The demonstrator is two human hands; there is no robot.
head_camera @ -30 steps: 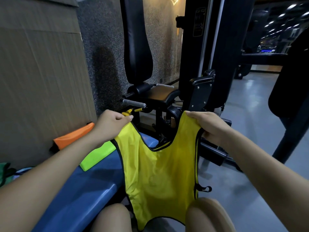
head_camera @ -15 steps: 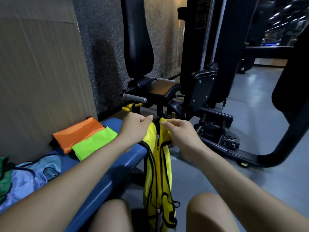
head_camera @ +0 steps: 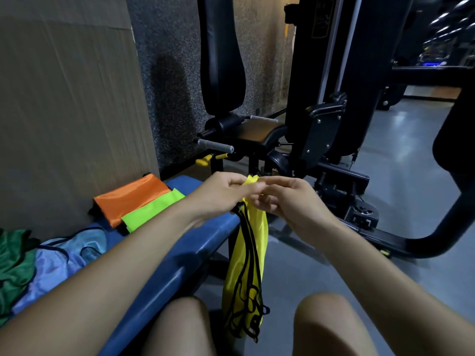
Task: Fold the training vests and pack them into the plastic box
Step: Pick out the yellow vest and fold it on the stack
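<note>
Both hands had closed together since a moment earlier: left hand [head_camera: 221,191] and right hand [head_camera: 290,199] pinched the yellow vest [head_camera: 246,265] top between curled fingers; the plastic box stayed unseen.

Blue bench [head_camera: 180,258]: orange [head_camera: 131,197], lime [head_camera: 151,210], blue [head_camera: 64,255], green vests [head_camera: 14,265].

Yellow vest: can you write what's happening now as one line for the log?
step: folding | yellow vest: hangs folded lengthwise | left hand: pinches top | right hand: pinches top | orange vest, lime vest: folded on bench
</note>
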